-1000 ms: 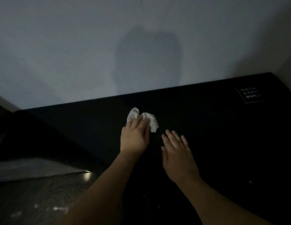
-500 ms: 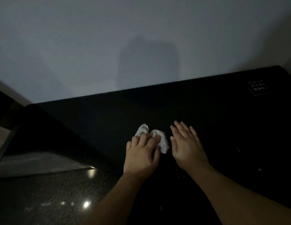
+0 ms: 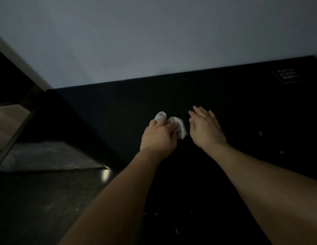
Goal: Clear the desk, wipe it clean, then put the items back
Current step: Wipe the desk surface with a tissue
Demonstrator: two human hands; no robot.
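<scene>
- Two hands work on a black desk (image 3: 225,103) that runs along a pale wall (image 3: 154,32); the lighting is dim.
- Surroundings: a small label with white text (image 3: 285,76) sits at the far right corner of the desk. Pale specks (image 3: 259,133) lie on the surface to the right of the hands, and more lie near the front edge. A grey stone-like slab (image 3: 48,156) lies beyond the left end of the desk.
- Left hand (image 3: 158,137): fingers curled over a crumpled white cloth (image 3: 179,127), pressing it to the desk near the middle. Part of the cloth is hidden under the fingers.
- Right hand (image 3: 205,128): fingers straight and slightly spread, holding nothing, just right of the cloth. Whether the palm touches the desk cannot be told.
- Change from half a second ago: both hands and the cloth sit in much the same arrangement; the left fingers are curled tighter over the cloth.
</scene>
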